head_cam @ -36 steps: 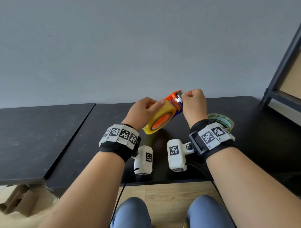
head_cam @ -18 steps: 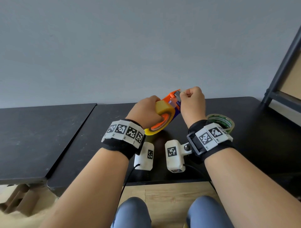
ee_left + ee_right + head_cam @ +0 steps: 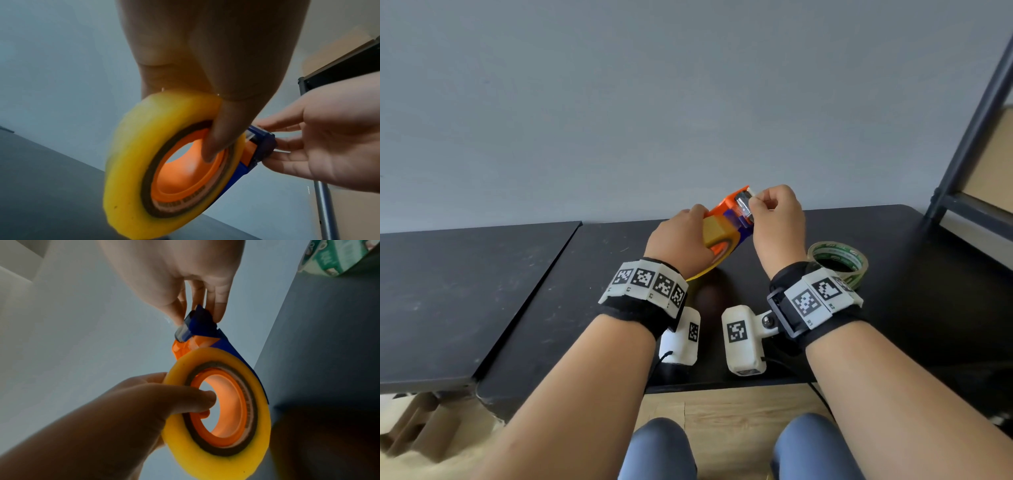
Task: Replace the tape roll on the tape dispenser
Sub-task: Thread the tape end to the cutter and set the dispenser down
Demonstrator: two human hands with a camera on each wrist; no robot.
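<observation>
An orange and blue tape dispenser [image 3: 729, 209] hangs tilted above the black table [image 3: 911, 274], with a yellow tape roll [image 3: 717, 231] seated on its orange hub [image 3: 180, 175]. My left hand [image 3: 702, 222] grips the yellow tape roll [image 3: 261, 426] from the left, its thumb [image 3: 222, 129] hooked into the hub opening. My right hand [image 3: 755, 202] pinches the dispenser's blue cutter head [image 3: 201, 324] between thumb and fingers. The back of my left hand hides most of the roll in the head view.
A green-printed tape roll [image 3: 837, 260] lies flat on the table just right of my right wrist. A second black table [image 3: 465, 291] adjoins on the left. A dark metal shelf frame [image 3: 969, 137] stands at the far right. A grey wall is close behind.
My left hand has shifted from the roll's left edge to wrap over it, now covering most of it. The dispenser rose slightly. My right hand stayed at the head.
</observation>
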